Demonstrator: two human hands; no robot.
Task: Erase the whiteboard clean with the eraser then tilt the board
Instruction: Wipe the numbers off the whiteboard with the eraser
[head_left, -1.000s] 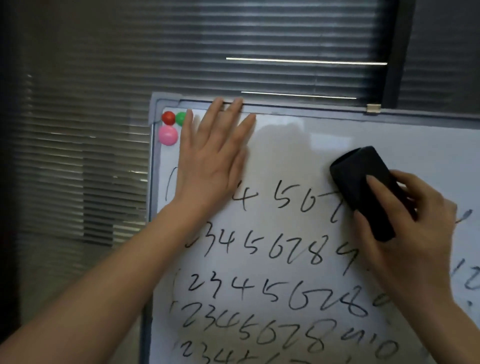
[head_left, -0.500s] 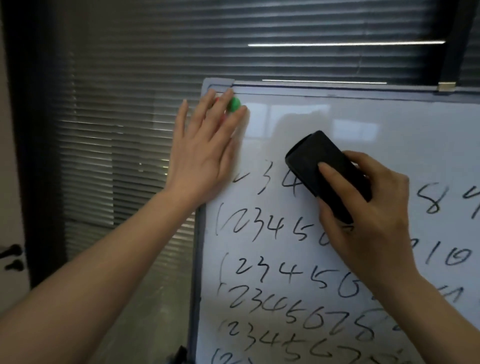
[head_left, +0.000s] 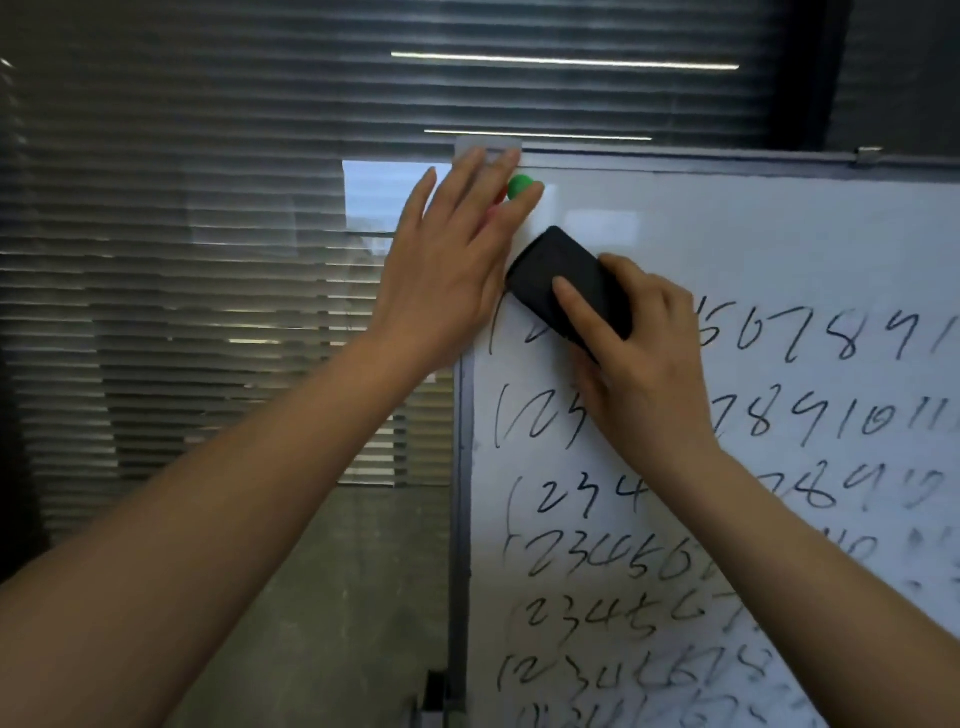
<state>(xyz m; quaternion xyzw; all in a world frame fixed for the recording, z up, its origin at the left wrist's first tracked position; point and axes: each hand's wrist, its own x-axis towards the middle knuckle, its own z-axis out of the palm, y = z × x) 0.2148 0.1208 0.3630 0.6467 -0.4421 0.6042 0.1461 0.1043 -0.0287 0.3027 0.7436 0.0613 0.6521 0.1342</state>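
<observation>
Gripping one eraser (head_left: 569, 288), right hand (head_left: 644, 374); left hand (head_left: 452, 265) flat on whiteboard (head_left: 779, 249).

Left hand (head_left: 452, 260) flat over the board's (head_left: 779, 234) top-left corner, blocking the eraser's (head_left: 569, 286) leftward path, green magnet (head_left: 519, 186) just above, open board rightward and below, covered with numerals.
</observation>
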